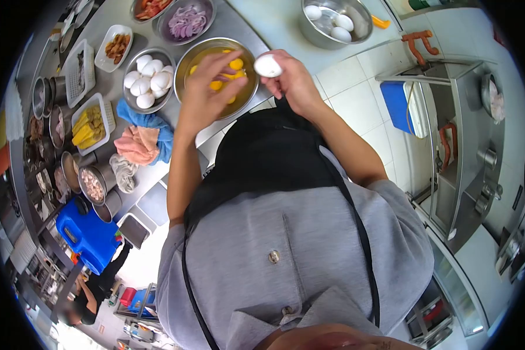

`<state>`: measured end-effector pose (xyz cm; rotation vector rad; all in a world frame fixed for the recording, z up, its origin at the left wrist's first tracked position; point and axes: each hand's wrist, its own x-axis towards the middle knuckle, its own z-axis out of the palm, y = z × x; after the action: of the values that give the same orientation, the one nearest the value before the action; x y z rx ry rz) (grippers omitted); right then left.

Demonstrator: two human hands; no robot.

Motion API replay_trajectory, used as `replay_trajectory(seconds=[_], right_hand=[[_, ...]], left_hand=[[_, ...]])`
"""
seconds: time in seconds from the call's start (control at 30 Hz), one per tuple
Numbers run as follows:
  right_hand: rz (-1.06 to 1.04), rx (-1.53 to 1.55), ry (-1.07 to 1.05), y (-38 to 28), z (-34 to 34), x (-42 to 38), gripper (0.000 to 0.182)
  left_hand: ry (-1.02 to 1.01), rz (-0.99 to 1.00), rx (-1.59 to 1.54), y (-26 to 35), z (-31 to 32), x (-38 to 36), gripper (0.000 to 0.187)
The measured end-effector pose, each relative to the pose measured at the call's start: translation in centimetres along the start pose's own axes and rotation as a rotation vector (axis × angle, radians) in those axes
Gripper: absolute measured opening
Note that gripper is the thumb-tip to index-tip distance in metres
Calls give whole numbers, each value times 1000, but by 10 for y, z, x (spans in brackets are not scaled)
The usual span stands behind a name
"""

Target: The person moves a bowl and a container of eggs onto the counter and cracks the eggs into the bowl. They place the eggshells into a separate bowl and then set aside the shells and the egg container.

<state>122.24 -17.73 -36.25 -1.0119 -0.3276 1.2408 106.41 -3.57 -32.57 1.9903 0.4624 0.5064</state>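
Note:
My right hand (291, 81) grips a white egg (268, 66) just off the right rim of a steel bowl (252, 96). Over that bowl hovers my left hand (209, 90), its fingers apart and nothing in them. Yellow yolks (236, 64) in clear egg white lie in the bowl, partly hidden behind the left hand. To the left, a smaller steel bowl (130, 104) is heaped with whole white eggs (140, 86). A third steel bowl (316, 39) at the top right has several white eggs (344, 22) at its bottom.
Sliced red onion (186, 22) fills a bowl behind the yolks. Farther left are a white dish of brown pieces (118, 48), a basket of yellow food (89, 125) and crumpled blue and pink cloths (139, 144). Another person (87, 297) is at the lower left.

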Motion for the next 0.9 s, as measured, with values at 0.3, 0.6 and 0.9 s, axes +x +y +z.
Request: replay_trajectory(seconds=[0.3,0.6,0.9], right_hand=[[-439,-740,-24,25,42,40,34],[-586,-1024,-223,15,35,54,28],[-794,-1423,-411,-18,35,63,38]], left_hand=[[13,-34,8,-1,-10,-5,40],[41,56,-66,-28,-20,-5,41],[-11,207,124,-20,-39,-3,47]])
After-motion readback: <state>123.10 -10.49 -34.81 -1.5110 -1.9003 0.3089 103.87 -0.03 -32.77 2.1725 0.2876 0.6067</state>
